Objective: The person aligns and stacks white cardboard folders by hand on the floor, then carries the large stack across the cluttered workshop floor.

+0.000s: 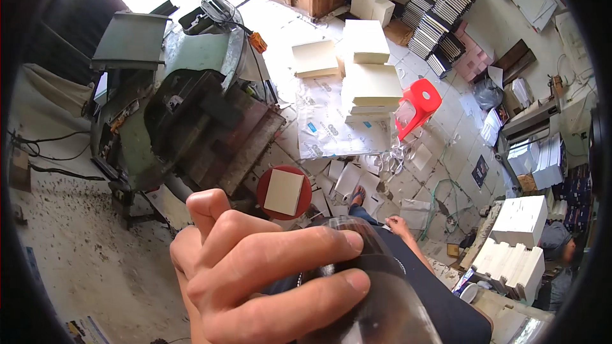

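Close in front, my left hand [268, 267] has its fingers wrapped round a clear cup [376, 293]. The cup is tilted, looks dark inside, and its lower part runs out of the picture. Beyond it, my right hand [401, 227] hangs low beside my dark-clothed leg, its fingers curled; a small pale thing may be at the fingertips, too small to make out. A round red stool [306, 197] stands ahead of my left hand, bearing a cream paper block [284, 192].
A large green-grey machine [197, 51] stands at left. Ahead are paper stacks [373, 83] on a wrapped base, a red plastic stool [421, 107] and scattered paper scraps [357, 178]. At right are book blocks [515, 261] and a person in grey [558, 242].
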The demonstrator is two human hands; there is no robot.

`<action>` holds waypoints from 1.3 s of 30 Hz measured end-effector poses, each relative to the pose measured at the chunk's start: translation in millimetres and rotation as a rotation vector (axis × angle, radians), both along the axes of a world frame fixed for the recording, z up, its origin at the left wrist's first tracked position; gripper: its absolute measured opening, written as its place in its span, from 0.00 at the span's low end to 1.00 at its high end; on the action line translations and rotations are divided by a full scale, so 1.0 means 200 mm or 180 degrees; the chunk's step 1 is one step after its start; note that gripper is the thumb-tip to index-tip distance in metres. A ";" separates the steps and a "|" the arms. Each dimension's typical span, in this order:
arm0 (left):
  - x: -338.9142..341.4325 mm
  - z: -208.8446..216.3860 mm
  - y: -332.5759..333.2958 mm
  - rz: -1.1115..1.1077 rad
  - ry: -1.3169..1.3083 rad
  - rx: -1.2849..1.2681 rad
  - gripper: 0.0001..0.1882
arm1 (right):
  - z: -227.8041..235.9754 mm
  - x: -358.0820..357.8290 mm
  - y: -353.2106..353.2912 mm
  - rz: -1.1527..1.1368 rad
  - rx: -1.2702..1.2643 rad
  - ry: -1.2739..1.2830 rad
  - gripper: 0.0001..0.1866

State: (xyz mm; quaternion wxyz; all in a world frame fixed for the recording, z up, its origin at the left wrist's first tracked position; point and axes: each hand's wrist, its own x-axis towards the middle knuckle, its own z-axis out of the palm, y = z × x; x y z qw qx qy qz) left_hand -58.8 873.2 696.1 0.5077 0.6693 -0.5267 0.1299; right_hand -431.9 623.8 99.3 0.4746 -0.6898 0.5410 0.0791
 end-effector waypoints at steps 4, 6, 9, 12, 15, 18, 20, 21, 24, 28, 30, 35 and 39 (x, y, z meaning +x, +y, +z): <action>-0.02 0.04 -0.02 0.0159 0.0099 -0.0264 0.10 | 0.01 0.08 -0.02 0.0156 -0.0248 -0.0062 0.21; -0.04 0.04 -0.04 0.0214 0.0128 -0.0336 0.09 | 0.13 0.15 0.01 0.0079 -0.0109 -0.0028 0.23; -0.03 0.06 -0.06 0.0264 0.0069 -0.0490 0.08 | 0.20 0.18 0.01 0.0013 -0.0115 0.0025 0.24; 0.01 0.08 -0.02 0.0101 0.0021 -0.0393 0.08 | 0.17 0.15 0.00 0.0031 -0.0172 -0.0004 0.24; 0.04 0.07 0.03 0.0086 -0.0113 -0.0407 0.10 | 0.18 0.16 -0.01 0.0141 -0.0170 0.0028 0.24; 0.08 0.01 0.00 0.0126 -0.0125 -0.0369 0.14 | 0.19 0.12 -0.01 0.0124 -0.0107 0.0115 0.24; 0.13 -0.04 -0.01 0.0088 -0.0020 -0.0228 0.16 | 0.18 0.09 -0.01 0.0157 -0.0060 0.0217 0.23; 0.14 -0.06 -0.02 0.0036 0.0074 -0.0104 0.18 | 0.20 0.08 0.00 0.0178 -0.0017 0.0268 0.23; 0.17 -0.12 0.00 -0.0240 0.0552 0.0169 0.18 | 0.26 0.08 0.01 0.0427 -0.0072 0.0124 0.22; 0.23 -0.24 0.11 -0.0350 0.0766 0.0350 0.25 | 0.16 0.10 -0.05 0.0864 -0.0354 0.0202 0.22; 0.27 -0.44 0.14 -0.0387 0.1013 0.0440 0.35 | 0.14 0.05 -0.04 0.0596 -0.0025 0.0008 0.21; 0.41 -0.97 0.18 0.0702 0.1108 0.0272 0.38 | 0.29 0.13 -0.05 0.0256 0.0449 -0.0103 0.20; 0.64 -1.35 0.27 0.1528 0.0881 0.0318 0.36 | 0.29 0.06 -0.08 0.0297 0.0308 -0.0165 0.20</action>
